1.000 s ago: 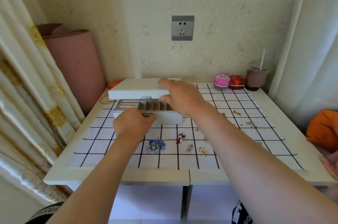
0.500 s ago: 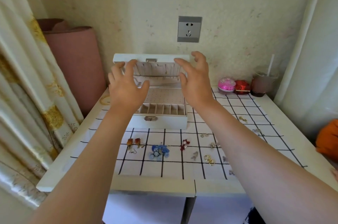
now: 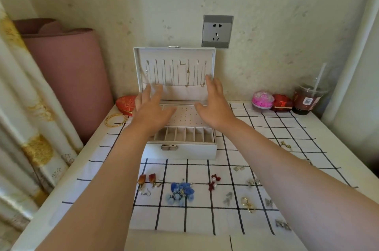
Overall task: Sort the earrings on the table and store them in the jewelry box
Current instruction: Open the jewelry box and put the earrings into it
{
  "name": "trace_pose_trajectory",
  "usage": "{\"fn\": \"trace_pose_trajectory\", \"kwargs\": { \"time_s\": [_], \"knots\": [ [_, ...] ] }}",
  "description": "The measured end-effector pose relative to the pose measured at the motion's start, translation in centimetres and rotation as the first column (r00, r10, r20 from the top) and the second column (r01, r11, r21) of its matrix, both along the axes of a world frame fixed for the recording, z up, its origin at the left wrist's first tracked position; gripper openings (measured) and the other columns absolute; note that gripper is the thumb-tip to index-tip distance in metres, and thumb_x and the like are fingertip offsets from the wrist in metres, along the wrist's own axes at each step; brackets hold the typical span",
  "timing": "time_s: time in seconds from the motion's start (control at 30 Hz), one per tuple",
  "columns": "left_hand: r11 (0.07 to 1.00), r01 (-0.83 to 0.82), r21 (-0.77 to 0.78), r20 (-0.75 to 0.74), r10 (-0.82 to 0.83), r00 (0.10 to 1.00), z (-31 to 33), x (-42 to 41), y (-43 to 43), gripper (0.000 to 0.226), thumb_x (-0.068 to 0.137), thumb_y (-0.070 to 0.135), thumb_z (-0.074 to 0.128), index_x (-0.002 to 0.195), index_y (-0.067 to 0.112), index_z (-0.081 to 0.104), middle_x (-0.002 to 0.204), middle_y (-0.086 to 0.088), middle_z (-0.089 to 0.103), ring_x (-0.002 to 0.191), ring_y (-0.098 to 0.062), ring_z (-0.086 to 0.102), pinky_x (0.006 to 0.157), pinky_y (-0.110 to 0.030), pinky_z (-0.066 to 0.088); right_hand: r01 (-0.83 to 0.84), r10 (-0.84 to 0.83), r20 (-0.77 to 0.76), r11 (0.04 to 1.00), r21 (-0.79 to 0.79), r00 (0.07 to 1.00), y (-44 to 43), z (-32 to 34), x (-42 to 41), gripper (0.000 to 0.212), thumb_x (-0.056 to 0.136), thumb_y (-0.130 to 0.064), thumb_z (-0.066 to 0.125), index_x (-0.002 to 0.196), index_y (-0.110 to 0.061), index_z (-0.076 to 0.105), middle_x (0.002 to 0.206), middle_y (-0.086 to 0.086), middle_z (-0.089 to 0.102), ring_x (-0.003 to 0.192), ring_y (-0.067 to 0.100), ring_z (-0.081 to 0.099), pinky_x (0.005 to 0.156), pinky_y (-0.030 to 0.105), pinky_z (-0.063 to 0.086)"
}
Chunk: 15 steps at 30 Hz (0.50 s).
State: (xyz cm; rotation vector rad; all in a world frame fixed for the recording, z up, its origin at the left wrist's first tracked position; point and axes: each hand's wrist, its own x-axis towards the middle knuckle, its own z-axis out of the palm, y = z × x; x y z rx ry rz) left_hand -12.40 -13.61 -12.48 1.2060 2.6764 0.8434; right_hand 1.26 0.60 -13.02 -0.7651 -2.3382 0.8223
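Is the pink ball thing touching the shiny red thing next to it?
Touching. The head view shows the pink ball pressed against the shiny red box, no gap between.

1. The jewelry box (image 3: 180,151) stands open, its upright lid (image 3: 174,74) walling off the back.
2. Earrings (image 3: 180,190) litter the checked cloth (image 3: 196,220) in front (left edge bare).
3. The cup (image 3: 306,100) crowds the right rear corner.
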Motion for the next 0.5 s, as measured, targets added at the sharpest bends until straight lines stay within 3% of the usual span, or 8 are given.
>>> {"fn": "trace_pose_trajectory", "kwargs": {
  "time_s": [0.17, 0.3, 0.4, 0.5],
  "knots": [
    [1.0, 0.015, 0.003, -0.013, -0.015, 1.0, -0.1, -0.1, -1.0, 0.078, 0.092, 0.055, 0.054, 0.155, 0.042, 0.01, 0.164, 0.009, -0.01, 0.15, -0.026, -0.013, 0.119, -0.053, 0.008, -0.01, 0.012, 0.063, 1.0, -0.024, 0.998, 0.0, 0.1, -0.2, 0.085, 0.095, -0.018, 0.062, 0.16, -0.028, 0.007, 0.165, -0.003, -0.018, 0.154, 0.02, 0.001, 0.108, 0.022, 0.013],
    [0.999, 0.008, 0.033, -0.126, -0.004, 0.992, 0.8, 0.6, -2.7, 0.074, 0.092, 0.055, 0.054, 0.154, 0.04, 0.016, 0.164, 0.005, -0.002, 0.149, -0.023, -0.005, 0.12, -0.049, 0.01, 0.05, -0.064, 0.137, 0.994, 0.101, 0.988, -1.7, 0.9, 0.6, 0.081, 0.093, -0.02, 0.061, 0.159, -0.029, 0.013, 0.166, 0.004, -0.012, 0.153, 0.029, 0.004, 0.119, 0.04, 0.02],
    [0.994, 0.066, 0.09, -0.227, -0.044, 0.973, 1.3, 1.5, -4.6, 0.069, 0.092, 0.05, 0.057, 0.152, 0.035, 0.026, 0.16, 0.002, 0.014, 0.145, -0.021, 0.01, 0.119, -0.047, 0.021, 0.048, -0.08, 0.103, 0.959, 0.281, 0.991, -4.1, 1.6, 1.7, 0.072, 0.091, -0.019, 0.062, 0.154, -0.025, 0.028, 0.165, 0.011, 0.005, 0.15, 0.032, 0.013, 0.118, 0.045, 0.024],
    [0.98, 0.139, 0.146, -0.277, -0.094, 0.956, 1.4, 2.7, -7.4, 0.055, 0.092, 0.041, 0.061, 0.143, 0.029, 0.044, 0.141, 0.002, 0.04, 0.13, -0.017, 0.031, 0.11, -0.039, 0.034, -0.057, 0.033, 0.072, 0.927, 0.37, 0.997, -6.9, 2.6, 2.8, 0.048, 0.091, -0.018, 0.061, 0.139, -0.023, 0.053, 0.146, 0.008, 0.042, 0.134, 0.028, 0.041, 0.111, 0.043, 0.036]
  ]
}}
